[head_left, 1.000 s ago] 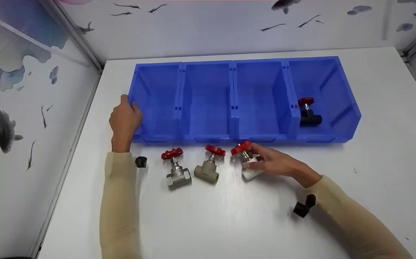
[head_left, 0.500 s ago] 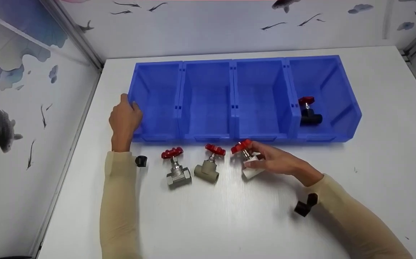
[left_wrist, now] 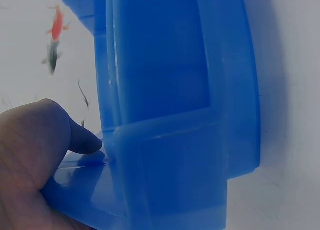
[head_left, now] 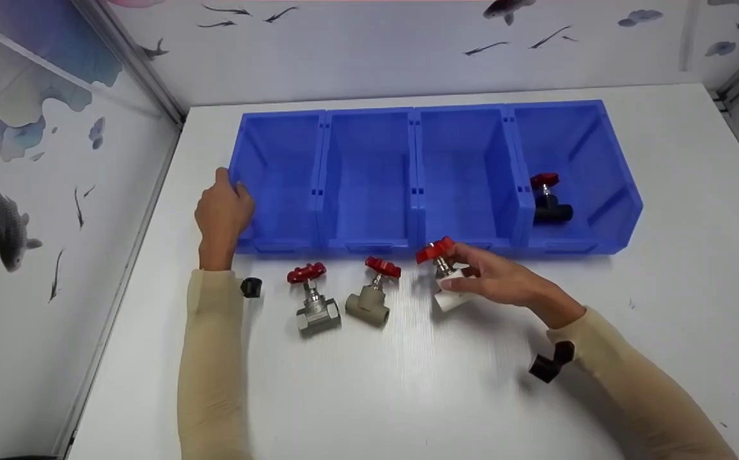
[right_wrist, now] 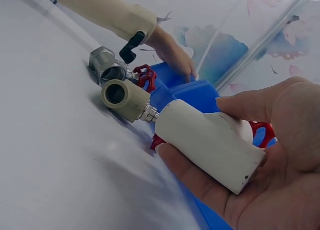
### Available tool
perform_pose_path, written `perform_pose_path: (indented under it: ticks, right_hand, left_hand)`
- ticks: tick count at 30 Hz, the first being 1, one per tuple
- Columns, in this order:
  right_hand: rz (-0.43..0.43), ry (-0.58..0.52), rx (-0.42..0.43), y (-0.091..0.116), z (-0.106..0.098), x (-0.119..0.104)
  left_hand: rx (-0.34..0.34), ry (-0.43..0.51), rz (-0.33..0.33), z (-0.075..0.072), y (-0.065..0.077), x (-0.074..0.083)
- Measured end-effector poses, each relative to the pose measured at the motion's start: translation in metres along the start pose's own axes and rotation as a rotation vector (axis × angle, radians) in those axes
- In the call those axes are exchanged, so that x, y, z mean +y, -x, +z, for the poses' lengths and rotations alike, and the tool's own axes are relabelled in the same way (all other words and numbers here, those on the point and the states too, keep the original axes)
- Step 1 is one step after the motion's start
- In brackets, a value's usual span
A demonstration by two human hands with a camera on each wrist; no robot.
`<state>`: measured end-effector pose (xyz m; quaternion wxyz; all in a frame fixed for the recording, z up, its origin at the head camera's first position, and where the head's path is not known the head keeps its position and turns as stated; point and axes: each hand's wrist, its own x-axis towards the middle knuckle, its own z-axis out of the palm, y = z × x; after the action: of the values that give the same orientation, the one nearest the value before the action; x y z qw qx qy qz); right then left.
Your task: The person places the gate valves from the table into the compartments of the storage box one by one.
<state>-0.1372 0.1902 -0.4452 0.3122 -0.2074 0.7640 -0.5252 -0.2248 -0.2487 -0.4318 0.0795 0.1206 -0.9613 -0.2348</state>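
Observation:
My right hand (head_left: 497,275) grips a white valve (right_wrist: 207,140) with a red handwheel (head_left: 435,250), thumb on one side and fingers on the other. In the head view it hangs close in front of the third bin from the left. My left hand (head_left: 222,207) holds the outer side wall of the leftmost blue bin (left_wrist: 170,175), its thumb over the rim. On the table between the hands lie a silver metal valve (head_left: 316,312) and a grey-beige valve (head_left: 368,305), both with red handwheels pointing toward the bins.
Several blue bins (head_left: 369,246) stand joined in a row along the back of the white table (head_left: 369,390). A black valve (head_left: 552,209) with a red handwheel lies in the rightmost bin. Printed wall panels (head_left: 369,57) rise behind and at the sides.
My right hand has raised the white valve slightly and moved it a little toward the bins and to the right. The left hand has stayed at the leftmost bin.

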Motion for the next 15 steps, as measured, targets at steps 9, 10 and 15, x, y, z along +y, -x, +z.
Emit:
perform_pose_path:
  ticks: [9,10,15]
  right_hand:
    - [-0.014,0.010,0.041,0.0035,-0.0058,-0.0058]
    - [-0.014,0.013,0.045,0.0036,-0.0065,-0.0060]
    - [-0.016,0.009,0.065,0.0047,-0.0101,-0.0077]
  left_hand:
    - [-0.003,0.006,-0.002,0.0001,-0.0001,0.0002]
    - [-0.004,0.005,-0.003,0.0001,-0.0001,0.0002]
    - [-0.008,0.003,-0.007,-0.0003,0.0001,0.0007]
